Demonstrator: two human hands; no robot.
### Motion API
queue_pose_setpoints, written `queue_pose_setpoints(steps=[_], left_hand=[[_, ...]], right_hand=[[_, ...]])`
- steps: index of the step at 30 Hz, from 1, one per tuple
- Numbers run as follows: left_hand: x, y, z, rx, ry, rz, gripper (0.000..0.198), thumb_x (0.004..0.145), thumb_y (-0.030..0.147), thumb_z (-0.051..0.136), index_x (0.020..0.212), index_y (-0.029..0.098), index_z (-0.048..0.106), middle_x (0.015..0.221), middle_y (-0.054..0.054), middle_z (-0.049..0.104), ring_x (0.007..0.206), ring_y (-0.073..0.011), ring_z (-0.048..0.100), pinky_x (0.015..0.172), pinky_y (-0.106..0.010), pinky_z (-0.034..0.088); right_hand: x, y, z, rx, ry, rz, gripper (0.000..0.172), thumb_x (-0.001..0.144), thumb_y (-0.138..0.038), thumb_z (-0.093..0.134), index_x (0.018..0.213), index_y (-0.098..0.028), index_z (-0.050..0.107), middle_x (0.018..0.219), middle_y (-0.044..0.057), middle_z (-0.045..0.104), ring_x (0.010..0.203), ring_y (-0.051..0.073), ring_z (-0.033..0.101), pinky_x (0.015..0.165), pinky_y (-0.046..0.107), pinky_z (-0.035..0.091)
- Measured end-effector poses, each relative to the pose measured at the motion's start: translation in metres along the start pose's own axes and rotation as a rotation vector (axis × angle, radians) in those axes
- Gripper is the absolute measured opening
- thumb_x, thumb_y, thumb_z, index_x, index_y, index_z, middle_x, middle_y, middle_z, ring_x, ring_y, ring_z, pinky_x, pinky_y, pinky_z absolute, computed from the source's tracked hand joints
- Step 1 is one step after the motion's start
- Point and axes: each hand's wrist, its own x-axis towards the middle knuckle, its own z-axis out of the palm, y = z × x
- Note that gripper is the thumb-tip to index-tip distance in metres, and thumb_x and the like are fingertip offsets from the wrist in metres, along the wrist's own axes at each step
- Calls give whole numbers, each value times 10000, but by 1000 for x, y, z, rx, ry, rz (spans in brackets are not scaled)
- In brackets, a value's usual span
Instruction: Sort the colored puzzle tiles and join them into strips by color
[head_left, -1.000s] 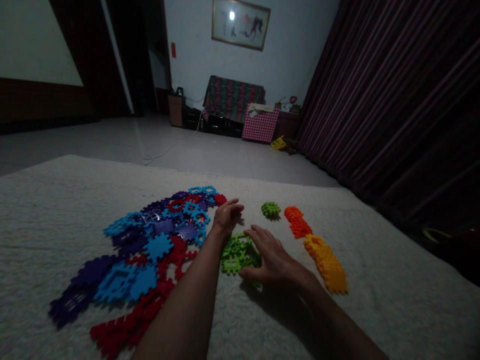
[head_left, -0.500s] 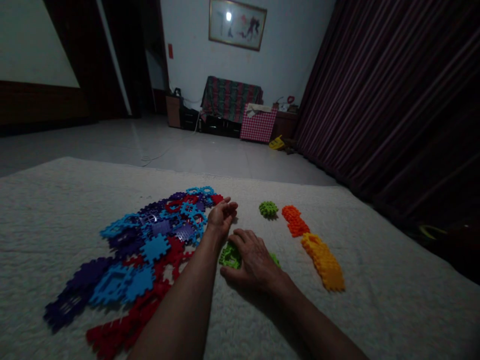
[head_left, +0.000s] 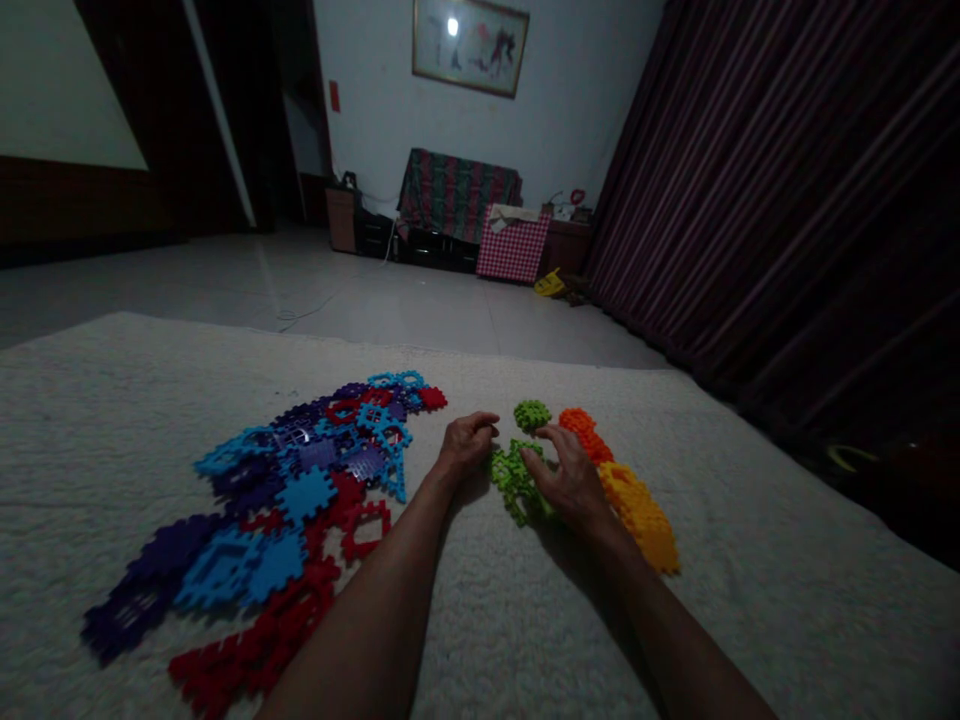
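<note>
Loose green interlocking plastic pieces (head_left: pixel 516 482) lie on the pale quilted cover between my hands. My right hand (head_left: pixel 574 480) is over their right side. Its thumb and fingers are spread apart, the thumb against the top of the pieces, and its palm hides part of them. At their left edge is my left hand (head_left: pixel 466 442), its fingers loosely bent toward the pieces and holding nothing visible. Just beyond both hands sits a neat green stack (head_left: pixel 532 414). Orange pieces (head_left: pixel 585 434) and a leaning row of yellow pieces (head_left: pixel 640 515) lie beside my right hand.
To the left spreads a heap of blue (head_left: pixel 306 494), purple (head_left: pixel 176 547) and red (head_left: pixel 259 640) pieces. The quilted cover (head_left: pixel 480 620) ends before a tiled floor (head_left: pixel 450 310). Dark curtains (head_left: pixel 720 200) hang at the right. Cloth-covered furniture (head_left: pixel 459 195) stands against the far wall.
The green pieces have shifted right and away from me along with my right hand, whose grip has spread. My left hand has moved right and slightly nearer, beside them.
</note>
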Motion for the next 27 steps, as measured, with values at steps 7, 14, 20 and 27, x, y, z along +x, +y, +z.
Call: queue_pose_setpoints(steps=[7,14,20,27], left_hand=[[-10,6,-1,476,-170,230,371,793,160,511,1094,170,728,1115,-77,730,1029,-199,662,961,-301,488],[-14,7,0,638,-334,365,369,871,261,472,1161,198,691,1177,-67,703,1104,-198,617,1023,-318,439],[-20,12,2,726,-366,389,411,855,381,539,1195,186,661,1217,-94,675,1146,-235,581,1054,-360,408],[-25,16,5,688,-302,329,377,801,246,542,1144,215,695,1209,-78,686,1169,-217,587,1071,-349,405]], right_hand=[[-40,3,-20,-116,-236,81,582,755,-446,646,1267,-204,512,1272,134,581,1165,302,555,963,458,463],[-73,-17,-7,-177,-91,63,466,856,-372,544,1280,-188,484,1267,143,582,1189,298,521,988,489,395],[-74,-13,-4,-83,-64,58,437,869,-332,523,1282,-191,492,1297,134,577,1207,270,516,1006,464,376],[-73,-8,-2,38,-3,89,408,853,-233,475,1254,-168,514,1274,131,591,1189,253,532,1016,452,393]])
